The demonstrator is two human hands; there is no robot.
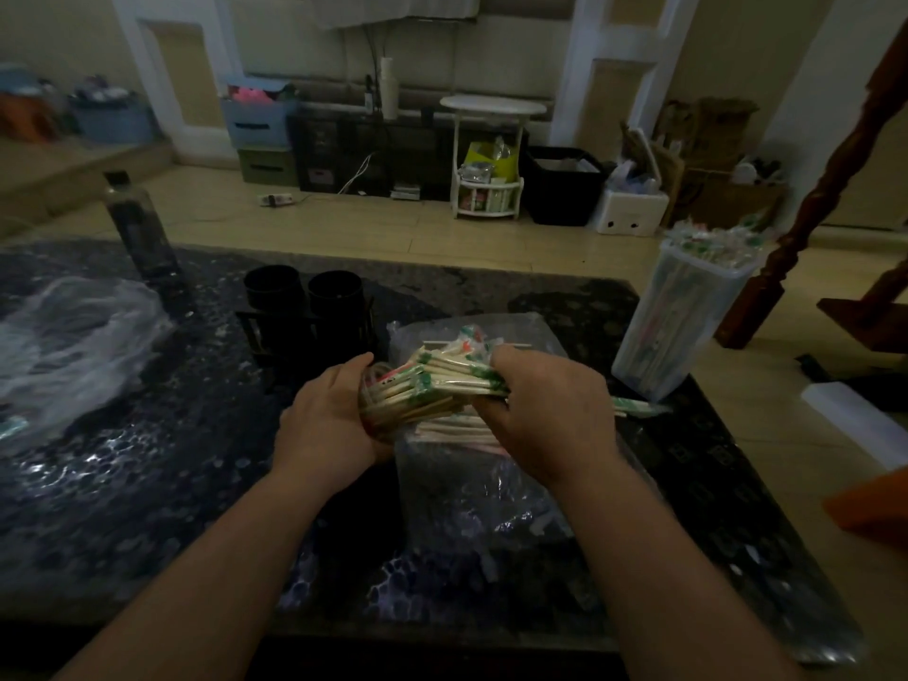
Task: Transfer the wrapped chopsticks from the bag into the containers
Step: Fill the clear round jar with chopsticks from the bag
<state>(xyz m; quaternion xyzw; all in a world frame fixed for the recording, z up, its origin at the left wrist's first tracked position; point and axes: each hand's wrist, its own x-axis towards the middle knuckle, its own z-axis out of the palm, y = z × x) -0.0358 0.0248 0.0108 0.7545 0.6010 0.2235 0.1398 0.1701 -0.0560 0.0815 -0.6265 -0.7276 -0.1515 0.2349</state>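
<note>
A thick bundle of wrapped chopsticks [437, 383] with green and red printed ends is held between both hands above a clear plastic bag [471, 493] on the dark table. My left hand [329, 425] cups the bundle's left end from below. My right hand [550, 410] grips it from above on the right. More wrapped chopsticks lie inside the bag under the bundle. Two black cylindrical containers [304, 307] stand just behind my left hand. A tall clear container [683, 312] filled with wrapped chopsticks stands at the table's right edge.
A dark bottle [140, 228] stands at the back left of the dark patterned table [147, 484]. A crumpled clear plastic bag [69, 346] lies at the left. A carved wooden post [825, 189] rises at the right. Boxes and shelves line the far wall.
</note>
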